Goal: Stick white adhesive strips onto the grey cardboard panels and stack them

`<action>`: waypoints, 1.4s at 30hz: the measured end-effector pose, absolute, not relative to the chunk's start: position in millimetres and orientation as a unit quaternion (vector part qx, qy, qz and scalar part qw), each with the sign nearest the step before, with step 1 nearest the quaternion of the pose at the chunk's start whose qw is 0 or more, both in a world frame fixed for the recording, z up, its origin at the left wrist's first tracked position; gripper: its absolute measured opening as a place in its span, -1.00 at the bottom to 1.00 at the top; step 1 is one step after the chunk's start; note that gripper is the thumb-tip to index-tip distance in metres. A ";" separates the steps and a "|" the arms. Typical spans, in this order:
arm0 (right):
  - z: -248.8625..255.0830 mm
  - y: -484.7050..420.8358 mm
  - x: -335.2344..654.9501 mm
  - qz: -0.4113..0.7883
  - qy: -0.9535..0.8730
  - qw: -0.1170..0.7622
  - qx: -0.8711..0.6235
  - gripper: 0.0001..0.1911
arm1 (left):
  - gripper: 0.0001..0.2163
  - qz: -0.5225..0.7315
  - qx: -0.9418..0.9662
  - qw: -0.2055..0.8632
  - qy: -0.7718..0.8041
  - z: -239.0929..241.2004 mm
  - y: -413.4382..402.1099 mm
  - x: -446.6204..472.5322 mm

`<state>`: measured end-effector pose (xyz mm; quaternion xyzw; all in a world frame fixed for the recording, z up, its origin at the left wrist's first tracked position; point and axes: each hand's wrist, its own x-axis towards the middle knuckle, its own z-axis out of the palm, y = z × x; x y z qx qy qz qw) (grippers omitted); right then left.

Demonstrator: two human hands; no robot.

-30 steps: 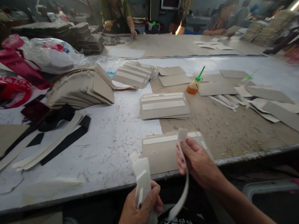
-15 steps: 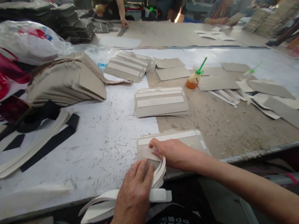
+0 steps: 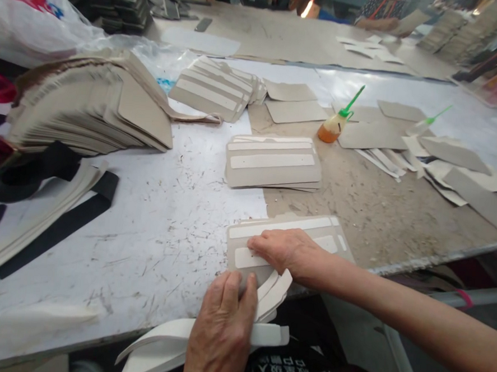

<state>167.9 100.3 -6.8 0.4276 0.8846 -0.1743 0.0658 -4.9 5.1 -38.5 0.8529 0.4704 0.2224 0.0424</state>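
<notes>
A grey-beige flat panel (image 3: 345,258) lies at the table's front edge with a long white strip (image 3: 288,226) along its upper part. A second white strip (image 3: 244,257) lies below, partly covered by my right hand (image 3: 289,250), which rests flattened on it with fingers pointing left. My left hand (image 3: 223,325) is closed around a bundle of white strips (image 3: 264,334) at the table edge, its fingertips on the panel's lower edge. Loose strip ends (image 3: 273,294) curl out between the hands. The bundle's other ends (image 3: 154,343) hang left of my left hand.
Beyond the panel sits a small stack of stripped panels (image 3: 274,176). A glue bottle (image 3: 331,129) with a green nozzle stands behind it. A large panel stack (image 3: 89,109), black bands (image 3: 60,236) and a plastic bag (image 3: 35,16) occupy the left; loose panels (image 3: 456,154) lie right.
My right hand has brought a strip down flat onto the panel and lies over it, where before it held the strip curled up. My left hand keeps its bundle. The camera view has tilted down.
</notes>
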 end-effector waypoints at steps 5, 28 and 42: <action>-4.4 100.9 166.0 -0.167 0.893 0.047 0.415 -0.92 | -0.62 0.206 0.860 0.048 0.464 -38.5 5.0 -6.1; -15.1 102.8 159.6 -0.153 0.888 0.047 0.430 -0.88 | -0.57 0.177 0.870 0.047 0.457 -39.7 4.7 -9.1; -6.8 102.0 157.0 -0.167 0.885 0.047 0.432 -0.91 | -0.60 0.135 0.919 -0.032 0.370 -46.7 25.8 -19.5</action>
